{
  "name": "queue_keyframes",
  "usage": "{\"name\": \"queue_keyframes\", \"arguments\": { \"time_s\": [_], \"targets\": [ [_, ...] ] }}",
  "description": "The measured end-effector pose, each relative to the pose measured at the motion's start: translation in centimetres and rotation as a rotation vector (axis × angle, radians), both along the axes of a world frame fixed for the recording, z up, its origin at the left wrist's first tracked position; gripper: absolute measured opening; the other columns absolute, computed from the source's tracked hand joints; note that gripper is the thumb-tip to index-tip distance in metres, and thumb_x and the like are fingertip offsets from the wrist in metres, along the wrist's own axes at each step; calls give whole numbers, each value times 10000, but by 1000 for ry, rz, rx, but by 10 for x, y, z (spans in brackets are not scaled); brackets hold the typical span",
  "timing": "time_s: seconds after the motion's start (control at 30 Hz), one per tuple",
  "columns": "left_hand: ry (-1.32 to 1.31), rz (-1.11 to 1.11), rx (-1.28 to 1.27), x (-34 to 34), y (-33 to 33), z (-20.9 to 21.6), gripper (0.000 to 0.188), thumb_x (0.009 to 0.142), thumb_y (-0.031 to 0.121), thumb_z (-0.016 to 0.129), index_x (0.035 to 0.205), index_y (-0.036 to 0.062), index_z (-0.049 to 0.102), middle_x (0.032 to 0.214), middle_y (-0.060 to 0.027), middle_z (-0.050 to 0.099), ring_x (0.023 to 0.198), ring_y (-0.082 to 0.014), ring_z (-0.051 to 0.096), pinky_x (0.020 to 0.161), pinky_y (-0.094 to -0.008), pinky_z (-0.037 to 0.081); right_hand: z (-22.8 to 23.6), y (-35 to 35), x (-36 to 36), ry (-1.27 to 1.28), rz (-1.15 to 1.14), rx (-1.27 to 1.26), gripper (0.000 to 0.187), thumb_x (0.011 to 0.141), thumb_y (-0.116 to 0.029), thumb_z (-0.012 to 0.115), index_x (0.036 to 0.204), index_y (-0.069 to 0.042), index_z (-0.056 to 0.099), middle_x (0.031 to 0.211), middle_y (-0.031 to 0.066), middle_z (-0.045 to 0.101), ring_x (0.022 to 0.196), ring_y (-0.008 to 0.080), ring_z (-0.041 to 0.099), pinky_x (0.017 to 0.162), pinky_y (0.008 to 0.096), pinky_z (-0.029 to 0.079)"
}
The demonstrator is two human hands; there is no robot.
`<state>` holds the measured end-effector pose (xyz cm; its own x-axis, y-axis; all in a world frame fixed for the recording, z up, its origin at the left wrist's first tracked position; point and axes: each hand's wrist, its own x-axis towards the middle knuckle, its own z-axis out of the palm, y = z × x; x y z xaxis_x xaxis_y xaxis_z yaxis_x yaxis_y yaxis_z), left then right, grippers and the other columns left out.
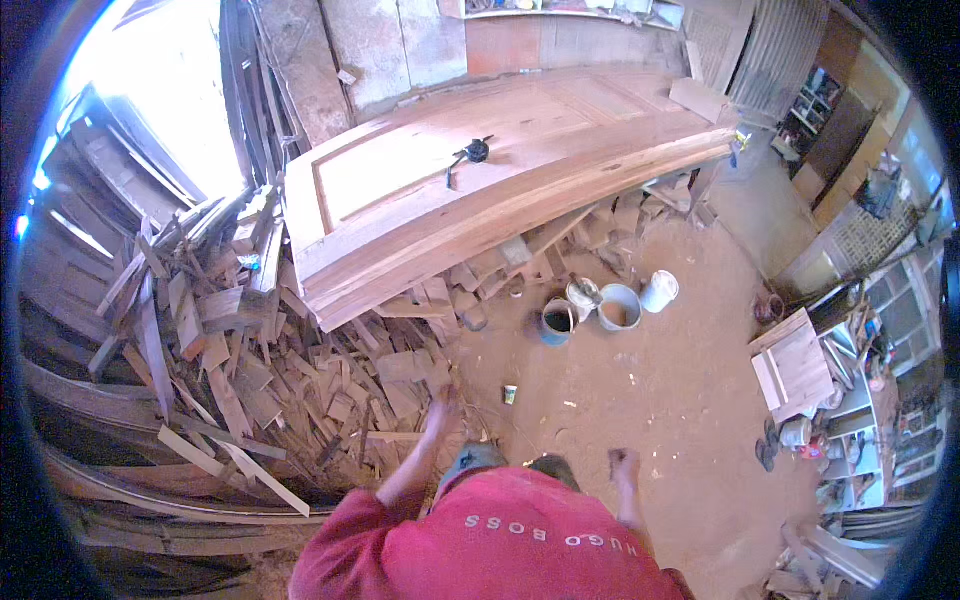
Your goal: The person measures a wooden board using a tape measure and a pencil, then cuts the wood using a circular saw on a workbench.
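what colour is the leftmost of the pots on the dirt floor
Blue, with a dark inside: the leftmost pot on the dirt floor, seen best in the head view.
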<state>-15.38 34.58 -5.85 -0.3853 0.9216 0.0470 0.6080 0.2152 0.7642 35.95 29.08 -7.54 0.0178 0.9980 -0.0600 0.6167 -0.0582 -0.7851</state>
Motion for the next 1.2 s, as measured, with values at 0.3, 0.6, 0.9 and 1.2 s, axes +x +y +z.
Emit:
{"name": "queue_keyframes", "arguments": {
  "time_s": [0.3,0.6,0.9,1.2],
  "targets": [
    [85,-138,600,130,359,297,379,905,271,705,1212,66,618,1191,-154,632,1169,-346,558,1001,-449,431,-131,65,98,-331,-158,75,381,783,-259,826,1034,-30,654,830,143,686,791,271,652,738,380,517],
    [482,278,333,64,534,313,658,798,375,772,1342,99,523,1315,-171,547,1272,-373,476,1069,-503,369,-80,307,102,-123,83,-465,194,876,-252,697,911,-69,642,744,85,641,589,210,566,530,354,442],
    [442,432,173,51,599,276,721,761,296,798,1378,51,516,1276,-205,555,1222,-387,508,1036,-501,420,-35,555,146,195,39,-490,184,928,-241,600,816,-102,645,698,61,629,539,197,560,457,380,433],
    [-1399,243,899,52,478,275,567,893,487,553,1224,34,638,971,-114,691,874,-259,656,780,-398,538,-66,552,65,-75,574,-704,135,914,-228,621,918,-98,659,771,94,670,720,232,666,609,426,531]
  ]
}}
